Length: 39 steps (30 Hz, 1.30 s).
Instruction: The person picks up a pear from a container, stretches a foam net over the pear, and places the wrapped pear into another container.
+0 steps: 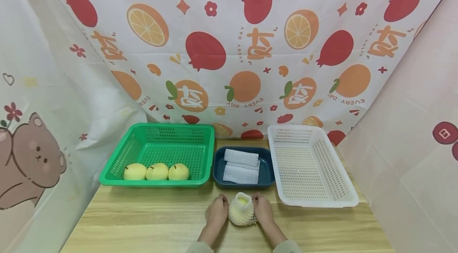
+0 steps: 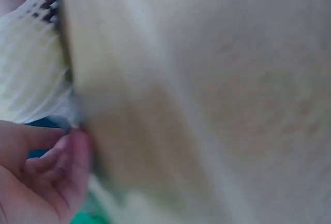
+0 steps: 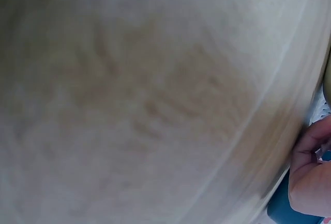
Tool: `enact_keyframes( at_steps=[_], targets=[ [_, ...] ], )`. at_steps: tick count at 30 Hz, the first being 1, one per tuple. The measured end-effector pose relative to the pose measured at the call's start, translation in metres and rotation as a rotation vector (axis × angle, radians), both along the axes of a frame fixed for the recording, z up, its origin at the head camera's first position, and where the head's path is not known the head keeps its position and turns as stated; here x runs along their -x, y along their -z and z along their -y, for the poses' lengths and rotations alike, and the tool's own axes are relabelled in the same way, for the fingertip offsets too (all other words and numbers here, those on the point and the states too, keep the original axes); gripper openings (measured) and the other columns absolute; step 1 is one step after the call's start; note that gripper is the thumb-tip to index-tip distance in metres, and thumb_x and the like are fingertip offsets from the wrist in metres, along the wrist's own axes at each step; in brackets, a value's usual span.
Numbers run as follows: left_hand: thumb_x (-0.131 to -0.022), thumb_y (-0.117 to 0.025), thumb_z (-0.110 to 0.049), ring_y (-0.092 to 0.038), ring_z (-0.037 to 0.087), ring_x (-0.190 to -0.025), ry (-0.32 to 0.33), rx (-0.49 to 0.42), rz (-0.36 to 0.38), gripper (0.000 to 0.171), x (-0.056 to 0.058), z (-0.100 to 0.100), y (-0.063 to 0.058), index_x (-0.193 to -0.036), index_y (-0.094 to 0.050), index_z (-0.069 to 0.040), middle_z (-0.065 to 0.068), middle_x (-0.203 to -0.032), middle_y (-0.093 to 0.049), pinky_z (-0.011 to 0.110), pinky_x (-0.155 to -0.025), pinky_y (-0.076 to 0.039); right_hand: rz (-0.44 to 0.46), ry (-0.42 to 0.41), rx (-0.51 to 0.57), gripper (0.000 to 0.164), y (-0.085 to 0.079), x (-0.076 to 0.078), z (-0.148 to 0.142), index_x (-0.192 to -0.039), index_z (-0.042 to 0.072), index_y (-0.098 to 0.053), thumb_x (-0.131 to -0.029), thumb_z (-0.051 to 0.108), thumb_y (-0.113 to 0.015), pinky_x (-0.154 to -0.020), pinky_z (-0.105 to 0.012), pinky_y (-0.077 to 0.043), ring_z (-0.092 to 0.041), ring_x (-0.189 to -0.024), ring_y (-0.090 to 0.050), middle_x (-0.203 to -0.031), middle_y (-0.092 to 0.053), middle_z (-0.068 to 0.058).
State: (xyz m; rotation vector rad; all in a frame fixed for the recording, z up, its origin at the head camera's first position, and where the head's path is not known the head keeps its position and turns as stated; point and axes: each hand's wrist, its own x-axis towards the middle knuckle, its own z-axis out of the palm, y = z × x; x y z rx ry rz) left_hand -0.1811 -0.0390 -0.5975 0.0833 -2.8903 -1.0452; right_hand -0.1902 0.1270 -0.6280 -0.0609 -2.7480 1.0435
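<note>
A pale yellow pear [image 1: 243, 201] sits on the table inside a white foam net [image 1: 240, 215], its top showing through the net's opening. On its left side, my left hand [image 1: 217, 212] pinches the net's edge between thumb and curled fingers; the left wrist view shows this hand [image 2: 44, 175] close beside the netted fruit. My right hand [image 1: 264, 211] pinches the net on the opposite side. In the right wrist view only part of that hand [image 3: 313, 172] appears at the right edge, with its fingers bent and the grip mostly cut off.
Behind to the left, a green basket [image 1: 211, 153] holds three pears [image 1: 157, 172]. A dark blue tray [image 1: 266, 167] with flat foam nets [image 1: 241, 173] stands just beyond my hands. A white basket [image 1: 297, 165] is at the right. Printed curtains [image 1: 229, 54] enclose the wooden table [image 1: 150, 221].
</note>
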Motion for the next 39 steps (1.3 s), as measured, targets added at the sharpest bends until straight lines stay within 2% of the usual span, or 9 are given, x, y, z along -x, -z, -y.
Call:
enact_keyframes(
  at_steps=[3,8,10,12,17,21,26,34,39],
  targets=[
    [-0.076,-0.059,0.006,-0.057,0.03,-0.079,0.103,0.026,0.002,0.018,-0.004,0.005,-0.014,-0.091,-0.06,-0.005,0.007,-0.083,-0.056,0.042,-0.062,-0.047,-0.009,-0.002,0.001,0.009,-0.001,0.0,0.0,-0.078,0.006,-0.059,-0.087,0.006,-0.059,-0.051,-0.036,-0.044,-0.02,-0.057,-0.055,-0.064,-0.058,-0.003],
    [-0.069,-0.052,0.014,-0.045,0.043,-0.109,0.383,-0.283,0.08,0.043,-0.011,0.011,-0.035,-0.112,-0.046,0.01,0.026,-0.11,-0.05,0.053,-0.091,-0.036,-0.019,-0.002,-0.007,0.009,-0.002,0.0,0.001,-0.078,0.005,-0.059,-0.086,0.005,-0.059,-0.051,-0.036,-0.045,-0.021,-0.057,-0.056,-0.065,-0.06,-0.004],
    [-0.066,-0.054,0.01,-0.037,0.044,-0.117,0.465,-0.39,0.121,0.058,-0.014,0.011,-0.039,-0.121,-0.037,0.012,0.03,-0.12,-0.043,0.056,-0.095,-0.03,-0.02,0.002,-0.004,0.01,-0.003,0.0,0.001,-0.077,0.006,-0.059,-0.086,0.005,-0.059,-0.05,-0.037,-0.044,-0.021,-0.056,-0.055,-0.064,-0.059,-0.004],
    [-0.065,-0.062,0.003,-0.034,0.043,-0.119,0.514,-0.437,0.136,0.072,-0.015,0.008,-0.039,-0.128,-0.029,0.012,0.031,-0.126,-0.037,0.056,-0.096,-0.028,-0.022,0.008,0.002,0.01,-0.004,0.001,0.002,-0.076,0.006,-0.059,-0.087,0.006,-0.059,-0.05,-0.037,-0.044,-0.021,-0.056,-0.055,-0.064,-0.059,-0.004],
    [-0.062,-0.08,-0.013,-0.04,0.036,-0.113,0.482,-0.436,0.071,0.092,-0.018,-0.003,-0.028,-0.134,-0.027,0.009,0.023,-0.126,-0.038,0.052,-0.094,-0.033,-0.024,0.011,0.013,0.009,-0.006,0.001,0.003,-0.077,0.006,-0.06,-0.086,0.006,-0.06,-0.052,-0.038,-0.045,-0.023,-0.059,-0.057,-0.067,-0.061,-0.006],
    [-0.06,-0.083,-0.016,-0.044,0.032,-0.108,0.429,-0.409,-0.011,0.089,-0.019,-0.009,-0.017,-0.131,-0.034,0.006,0.017,-0.122,-0.044,0.049,-0.091,-0.037,-0.018,0.006,0.013,0.008,-0.004,0.0,0.002,-0.078,0.006,-0.06,-0.086,0.006,-0.061,-0.052,-0.038,-0.046,-0.024,-0.06,-0.059,-0.069,-0.063,-0.006],
    [-0.058,-0.085,-0.019,-0.045,0.032,-0.108,0.442,-0.391,-0.079,0.092,-0.018,-0.01,-0.005,-0.132,-0.035,0.004,0.016,-0.123,-0.044,0.047,-0.091,-0.038,-0.018,0.0,0.034,0.007,-0.006,-0.001,-0.001,-0.079,0.006,-0.061,-0.086,0.005,-0.06,-0.055,-0.038,-0.047,-0.027,-0.064,-0.061,-0.071,-0.063,-0.007],
    [-0.057,-0.086,-0.013,-0.041,0.036,-0.114,0.446,-0.393,-0.035,0.098,-0.018,-0.009,0.001,-0.135,-0.029,0.005,0.02,-0.13,-0.038,0.049,-0.094,-0.035,-0.015,0.01,-0.002,0.005,-0.013,-0.005,-0.005,-0.079,0.01,-0.063,-0.083,0.007,-0.061,-0.055,-0.033,-0.044,-0.017,-0.067,-0.054,-0.072,-0.055,0.002],
    [-0.056,-0.086,-0.009,-0.04,0.035,-0.116,0.447,-0.403,-0.012,0.102,-0.019,-0.007,0.004,-0.136,-0.026,0.005,0.021,-0.13,-0.038,0.049,-0.096,-0.033,-0.062,-0.104,0.073,0.017,-0.018,-0.008,-0.006,-0.084,0.009,-0.064,-0.079,-0.005,-0.057,-0.064,-0.033,-0.047,-0.02,-0.076,-0.057,-0.08,-0.059,0.0]
  ],
)
